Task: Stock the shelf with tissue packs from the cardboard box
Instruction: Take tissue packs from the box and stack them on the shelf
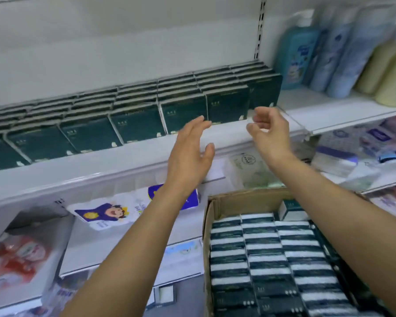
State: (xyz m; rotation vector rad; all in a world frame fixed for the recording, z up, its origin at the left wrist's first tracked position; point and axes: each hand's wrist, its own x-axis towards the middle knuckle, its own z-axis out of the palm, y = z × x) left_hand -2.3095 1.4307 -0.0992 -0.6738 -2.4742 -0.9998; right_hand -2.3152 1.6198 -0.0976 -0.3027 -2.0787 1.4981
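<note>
Head view: the white shelf [124, 163] is being faced at close range, with the cardboard box [233, 200] being kept open below it at lower right.
Left hand [190, 154]: it is being held up flat, fingers straight and close together, thumb spread aside. Nothing is being gripped, and the fingertips are being held just in front of the shelf's front row.
Right hand [269, 133]: it is being held up near the shelf lip, fingers loosely curled, with a gap between thumb and forefinger. Nothing is being seen inside the grasp.
Tissue packs on shelf [183, 113]: dark green packs are being displayed upright in several rows, filling the shelf from the left edge to its right end.
Tissue packs in box [268, 255]: more dark green packs are being kept on edge in tight columns inside the box.
Bottles [295, 53]: blue and cream ones are being displayed on the neighbouring shelf at right, blurred.
Lower shelves: packaged goods [105, 213] in white, purple and red are being displayed, blurred.
</note>
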